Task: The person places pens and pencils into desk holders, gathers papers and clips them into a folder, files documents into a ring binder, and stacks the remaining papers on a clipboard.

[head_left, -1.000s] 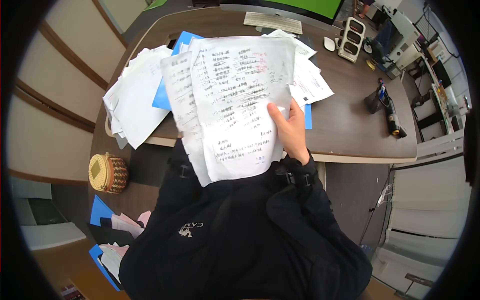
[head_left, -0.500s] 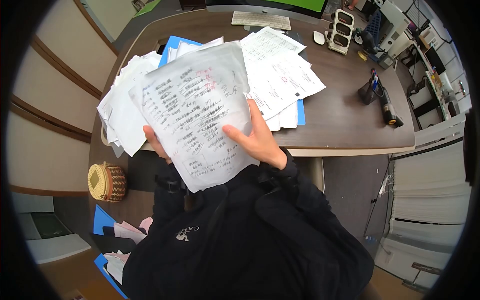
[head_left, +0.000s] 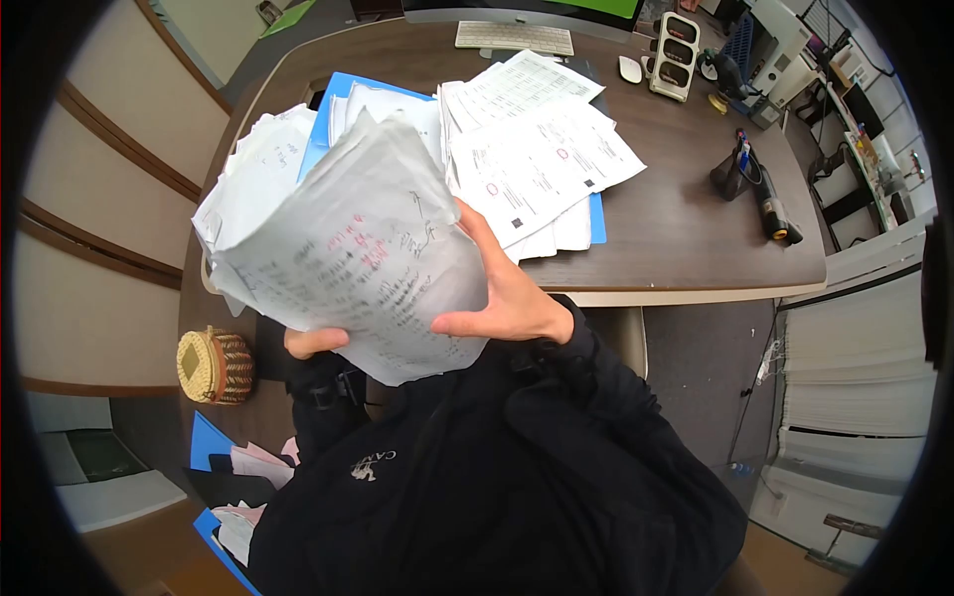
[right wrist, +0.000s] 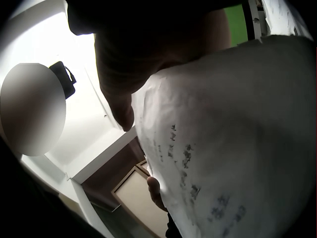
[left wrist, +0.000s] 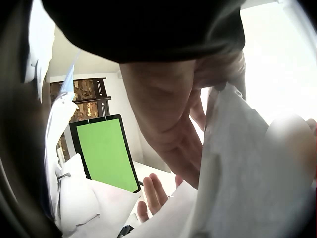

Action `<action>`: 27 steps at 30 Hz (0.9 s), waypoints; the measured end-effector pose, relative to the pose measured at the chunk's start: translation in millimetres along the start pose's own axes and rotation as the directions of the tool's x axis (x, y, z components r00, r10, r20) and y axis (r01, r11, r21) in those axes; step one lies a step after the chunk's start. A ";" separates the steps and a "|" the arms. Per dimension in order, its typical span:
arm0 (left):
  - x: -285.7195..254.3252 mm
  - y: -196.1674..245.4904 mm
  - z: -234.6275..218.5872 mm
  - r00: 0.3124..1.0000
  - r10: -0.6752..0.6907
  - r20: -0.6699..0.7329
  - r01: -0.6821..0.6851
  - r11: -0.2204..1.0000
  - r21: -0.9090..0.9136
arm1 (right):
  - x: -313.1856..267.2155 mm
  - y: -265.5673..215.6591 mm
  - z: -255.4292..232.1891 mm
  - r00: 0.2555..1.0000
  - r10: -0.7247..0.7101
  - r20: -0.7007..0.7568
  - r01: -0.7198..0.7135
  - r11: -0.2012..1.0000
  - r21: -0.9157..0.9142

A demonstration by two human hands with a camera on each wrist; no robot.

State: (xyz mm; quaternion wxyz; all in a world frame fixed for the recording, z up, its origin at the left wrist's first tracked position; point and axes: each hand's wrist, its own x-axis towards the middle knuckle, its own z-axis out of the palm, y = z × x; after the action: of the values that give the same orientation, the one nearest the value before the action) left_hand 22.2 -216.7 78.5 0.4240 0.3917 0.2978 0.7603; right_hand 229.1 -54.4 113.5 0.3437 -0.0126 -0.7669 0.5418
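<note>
A thin stack of handwritten paper sheets [head_left: 368,248], marked in black and red, is held up in front of the body, its top bent and leaning left. My left hand [head_left: 316,342] grips its lower left edge, thumb in front and fingers hidden behind. On the right edge my right hand [head_left: 512,298] holds the stack, thumb across the front. From the left wrist, the left hand [left wrist: 166,119] appears behind the paper [left wrist: 237,163], with right-hand fingers [left wrist: 154,192] beyond. The right wrist view has the right hand [right wrist: 143,54] along the edge of the written sheet [right wrist: 223,129].
Loose papers [head_left: 248,189] and a blue folder [head_left: 318,139] lie left on the desk [head_left: 686,238]; printed sheets [head_left: 542,164] lie behind the stack. Keyboard [head_left: 514,39], mouse [head_left: 630,69] and pen holder [head_left: 733,179] stand farther off. A woven basket [head_left: 229,366] sits at the left.
The left hand has come onto the stack's left edge. Both hands have brought the sheets left and lower, and their top now bends over to the left.
</note>
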 end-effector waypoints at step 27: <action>32.8 -4.8 -23.5 0.835 0.224 -0.503 -0.010 0.919 0.393 | -41.4 143.3 -236.7 0.718 0.352 -0.600 -0.664 0.603 -0.442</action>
State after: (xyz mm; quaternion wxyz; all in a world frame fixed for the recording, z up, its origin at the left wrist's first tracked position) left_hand -6.6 -188.5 73.9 0.1923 0.2539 0.5192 0.7931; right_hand 338.1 183.1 13.7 0.3128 -0.4777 -0.7604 0.3096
